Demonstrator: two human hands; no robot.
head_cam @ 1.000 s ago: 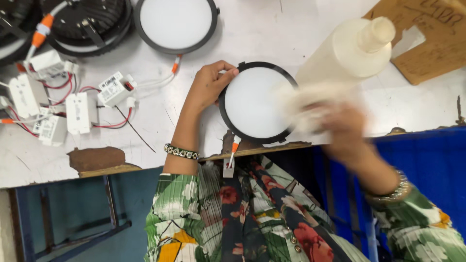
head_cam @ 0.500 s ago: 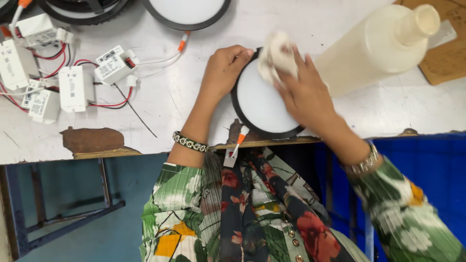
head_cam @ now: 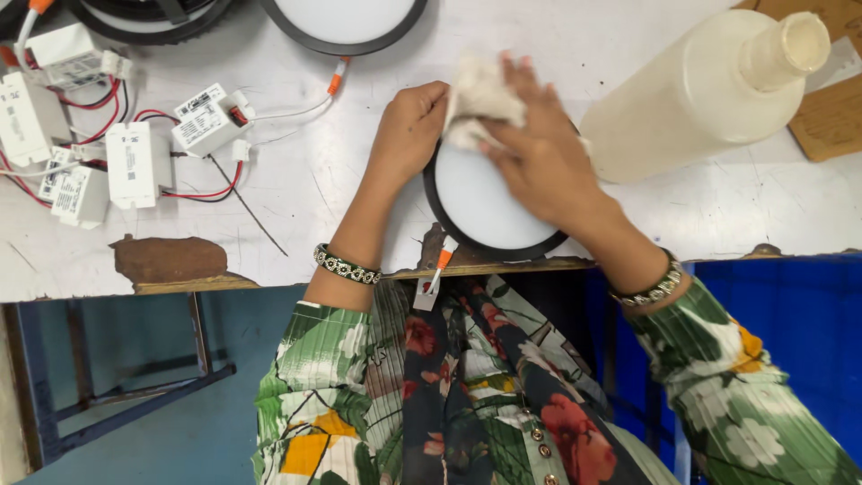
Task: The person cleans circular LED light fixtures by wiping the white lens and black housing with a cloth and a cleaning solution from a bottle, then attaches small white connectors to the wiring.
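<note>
On the round light panel (head_cam: pixel 489 211), face up, hands (head_cam: pixel 539 153) press a cloth (head_cam: pixel 480 103).

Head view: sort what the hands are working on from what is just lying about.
In use:
round white lamp panel
cloth
left hand
right hand

Lying about:
cream bottle
white driver boxes
second round lamp
cardboard

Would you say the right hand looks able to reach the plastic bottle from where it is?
Probably yes: the right hand, pressing a cloth on the round lamp, is beside the plastic bottle, with nothing between them.
</note>
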